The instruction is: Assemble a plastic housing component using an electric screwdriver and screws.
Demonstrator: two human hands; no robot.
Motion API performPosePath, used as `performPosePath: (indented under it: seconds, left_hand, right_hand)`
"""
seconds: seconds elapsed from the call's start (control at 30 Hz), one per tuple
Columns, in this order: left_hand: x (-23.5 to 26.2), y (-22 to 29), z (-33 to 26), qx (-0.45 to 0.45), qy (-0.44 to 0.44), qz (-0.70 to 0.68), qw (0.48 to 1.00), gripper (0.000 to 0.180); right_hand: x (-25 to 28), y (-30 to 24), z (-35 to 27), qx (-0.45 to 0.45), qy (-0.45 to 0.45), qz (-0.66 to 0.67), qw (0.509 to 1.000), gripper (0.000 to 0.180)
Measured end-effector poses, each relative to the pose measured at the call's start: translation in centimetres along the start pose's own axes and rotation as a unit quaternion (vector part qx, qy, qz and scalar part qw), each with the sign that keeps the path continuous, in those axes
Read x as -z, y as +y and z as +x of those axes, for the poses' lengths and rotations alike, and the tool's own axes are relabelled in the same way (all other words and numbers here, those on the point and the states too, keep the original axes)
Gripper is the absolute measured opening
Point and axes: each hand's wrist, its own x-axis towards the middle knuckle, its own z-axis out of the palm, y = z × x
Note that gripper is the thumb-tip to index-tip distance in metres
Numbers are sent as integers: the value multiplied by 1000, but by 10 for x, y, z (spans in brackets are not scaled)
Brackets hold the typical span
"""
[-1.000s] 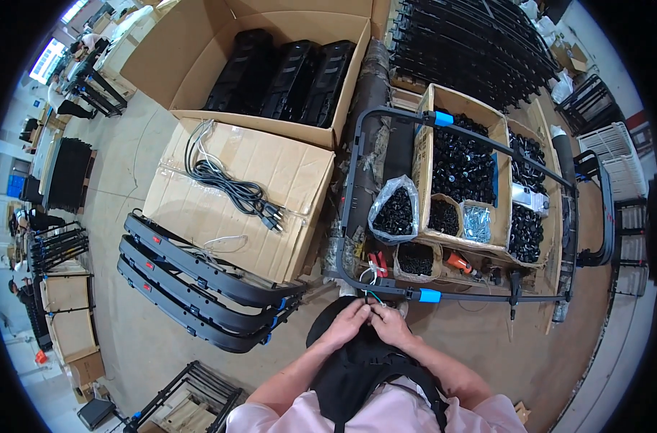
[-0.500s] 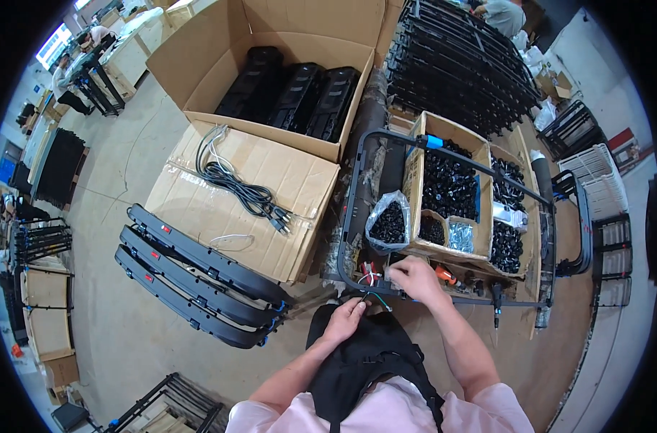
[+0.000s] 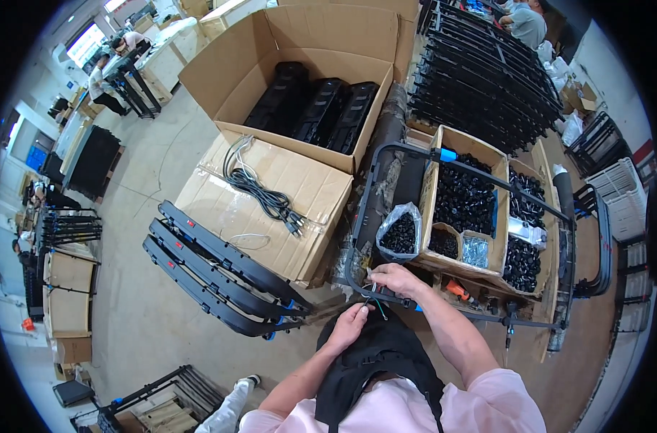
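Note:
My right hand (image 3: 395,279) grips the near end of a black tubular metal frame (image 3: 386,166) and pinches thin coloured wires (image 3: 375,302) that come out of it. Just below, my left hand (image 3: 351,325) rests with curled fingers against a black apron (image 3: 375,361) on my chest, close to the wire ends. The frame runs over cardboard boxes of small black parts (image 3: 464,198). A clear bag of black parts (image 3: 399,234) sits just beyond my right hand.
A closed cardboard box (image 3: 267,209) with a black cable bundle (image 3: 263,193) lies to the left, curved black bars (image 3: 213,270) leaning against it. Behind it stands an open carton with black units (image 3: 321,108). Stacked black frames (image 3: 487,86) at the back right. Other people work at far tables.
My right hand has reached forward from my chest to the frame end and taken the wires. My left hand has stayed low by the apron. The view has shifted slightly.

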Motion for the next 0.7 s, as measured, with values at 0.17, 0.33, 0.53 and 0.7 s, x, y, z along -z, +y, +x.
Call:
performPosePath:
  seconds: [0.17,0.33,0.53,0.7]
  left_hand:
    - [-10,-12,-1,42,30,-57,997,29]
    - [-17,-23,-7,52,21,24,998,32]
    - [-9,-41,-28,41,50,125,990,30]
    - [-9,-40,-33,60,74,81,992,32]
  right_hand:
    - [-7,-19,-10,7,-40,26,999,41]
    - [-4,-14,-5,54,29,-24,998,38]
    - [-7,-11,1,94,33,11,995,38]
    - [-17,-15,5,53,95,-37,993,39]
